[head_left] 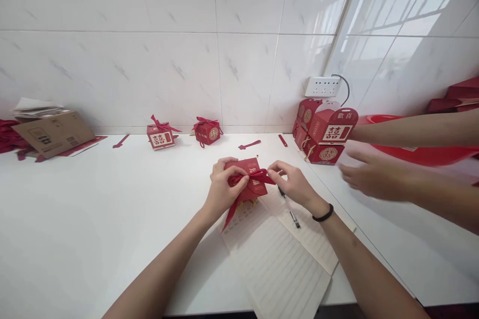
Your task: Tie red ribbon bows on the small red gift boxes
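A red gift box (258, 190) with gold print stands at the far end of an open lined notebook (277, 254). Across its top lies a red ribbon (258, 175) looped into a bow, one tail hanging down the near left side. My left hand (228, 182) rests over the box's left side, thumb and fingers closed on the ribbon near the knot. With thumb and forefinger, my right hand (290, 182) pinches the bow's right end. Below that hand a pen (290, 209) lies on the notebook.
Two ribboned boxes (161, 137) (207, 131) stand by the wall. Stacked red boxes (324, 132) are at right, where another person's hands (377, 174) reach in beside a red basin (422, 152). Cardboard (56, 132) lies at left. A power strip (322, 86) is on the wall.
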